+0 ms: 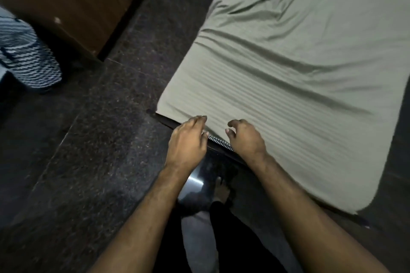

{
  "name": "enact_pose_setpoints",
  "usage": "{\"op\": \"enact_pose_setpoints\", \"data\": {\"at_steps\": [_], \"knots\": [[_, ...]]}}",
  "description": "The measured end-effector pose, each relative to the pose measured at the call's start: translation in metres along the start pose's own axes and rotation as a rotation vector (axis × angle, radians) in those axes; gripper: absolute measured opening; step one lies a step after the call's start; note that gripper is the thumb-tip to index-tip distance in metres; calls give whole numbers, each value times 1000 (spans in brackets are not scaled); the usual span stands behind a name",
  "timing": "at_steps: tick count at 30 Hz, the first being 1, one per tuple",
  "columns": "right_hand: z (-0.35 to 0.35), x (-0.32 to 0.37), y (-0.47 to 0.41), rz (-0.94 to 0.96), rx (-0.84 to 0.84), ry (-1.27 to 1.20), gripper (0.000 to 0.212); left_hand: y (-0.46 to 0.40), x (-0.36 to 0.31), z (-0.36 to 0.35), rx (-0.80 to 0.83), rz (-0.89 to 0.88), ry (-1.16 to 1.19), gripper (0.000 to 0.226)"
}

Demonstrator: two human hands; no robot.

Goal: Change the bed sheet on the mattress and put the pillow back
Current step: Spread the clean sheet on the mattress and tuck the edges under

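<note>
No readable text, label, brand, number or sign anywhere in view; only woven stripes on the pale green sheet [288, 77], a zigzag black-and-white pattern on the strip of mattress [220, 143] edge showing below the sheet's near hem, and wavy blue-and-white bands on the cloth [28, 55] far to the left of the sheet; none of these forming letters or figures; dim, blurred footage throughout.
</note>
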State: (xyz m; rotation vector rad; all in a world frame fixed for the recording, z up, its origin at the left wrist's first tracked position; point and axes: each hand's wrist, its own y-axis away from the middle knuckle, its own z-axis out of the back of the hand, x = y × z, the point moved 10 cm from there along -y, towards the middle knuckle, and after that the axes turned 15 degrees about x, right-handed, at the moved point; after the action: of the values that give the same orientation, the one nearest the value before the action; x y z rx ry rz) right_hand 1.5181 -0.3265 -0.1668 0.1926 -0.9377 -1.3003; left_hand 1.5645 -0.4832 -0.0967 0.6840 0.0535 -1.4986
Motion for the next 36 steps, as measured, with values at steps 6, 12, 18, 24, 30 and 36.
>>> {"op": "enact_pose_setpoints", "data": {"at_steps": [6, 12, 18, 24, 30, 36], "knots": [[-92, -79, -54, -162, -11, 17, 25, -94, 54, -109, 175, -100, -75, 52], [-109, -103, -65, -37, -376, 23, 7, -142, 112, -173, 242, -177, -223, 35], [-157, -121, -68, -90, -309, -211, 11, -148, 105, -159, 215, -366, -283, 11], [-183, -106, -46, -117, -272, -191, 11, -113, 124, -179, 349, -415, -305, 8], [-180, -96, -37, -102, -362, -8, 2, -122, 138, -185, 385, -375, -295, 37], [-184, -80, -50, -17, -350, 34, 35, -124, 132, -170, 256, -482, -370, 35]]}}
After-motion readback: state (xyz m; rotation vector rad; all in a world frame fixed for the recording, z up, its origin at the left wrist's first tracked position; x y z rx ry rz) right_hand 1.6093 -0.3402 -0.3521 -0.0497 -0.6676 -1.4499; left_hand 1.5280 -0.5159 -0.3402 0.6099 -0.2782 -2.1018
